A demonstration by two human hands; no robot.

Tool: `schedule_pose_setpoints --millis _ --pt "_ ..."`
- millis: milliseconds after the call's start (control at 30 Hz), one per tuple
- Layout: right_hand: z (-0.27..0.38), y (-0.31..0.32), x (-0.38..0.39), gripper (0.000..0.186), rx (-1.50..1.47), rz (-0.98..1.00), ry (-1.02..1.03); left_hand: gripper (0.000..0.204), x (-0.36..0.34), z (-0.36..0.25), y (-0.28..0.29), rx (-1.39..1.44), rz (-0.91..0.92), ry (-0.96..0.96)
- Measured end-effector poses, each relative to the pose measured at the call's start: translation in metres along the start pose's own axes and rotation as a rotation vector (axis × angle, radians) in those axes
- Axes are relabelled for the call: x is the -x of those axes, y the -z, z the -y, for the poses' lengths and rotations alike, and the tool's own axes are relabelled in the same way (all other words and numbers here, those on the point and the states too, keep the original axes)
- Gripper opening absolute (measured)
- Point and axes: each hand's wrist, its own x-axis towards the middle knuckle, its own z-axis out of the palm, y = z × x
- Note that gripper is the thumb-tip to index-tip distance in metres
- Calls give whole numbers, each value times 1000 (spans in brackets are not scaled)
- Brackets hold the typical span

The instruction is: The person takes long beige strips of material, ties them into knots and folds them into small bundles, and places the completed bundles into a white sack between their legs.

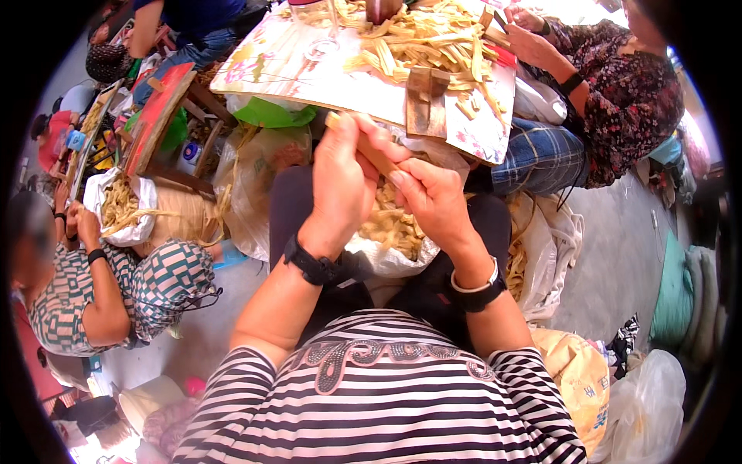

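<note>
My left hand grips a flat tan strip, its end showing by my thumb, just below the near edge of the worktable. My right hand holds the lower part of the same strip, thumb and fingers pressed on it. Under both hands, between my dark-clad knees, sits a white sack of pale yellow strips. On the worktable lie a pile of similar strips and a dark, worn wooden block.
A co-worker in dark floral clothing sits at the right, another in checked clothing at the left. Others are behind a red-topped wooden stand. Bags of strips and a yellow sack stand beside me.
</note>
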Motion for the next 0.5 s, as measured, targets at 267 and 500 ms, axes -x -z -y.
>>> schedule_pose_setpoints --millis 267,500 --pt "58 22 11 16 -880 316 -320 36 14 -30 -13 -880 -111 -1046" --pt "47 -9 31 20 10 -127 74 36 61 -13 -19 -1033 160 -439"
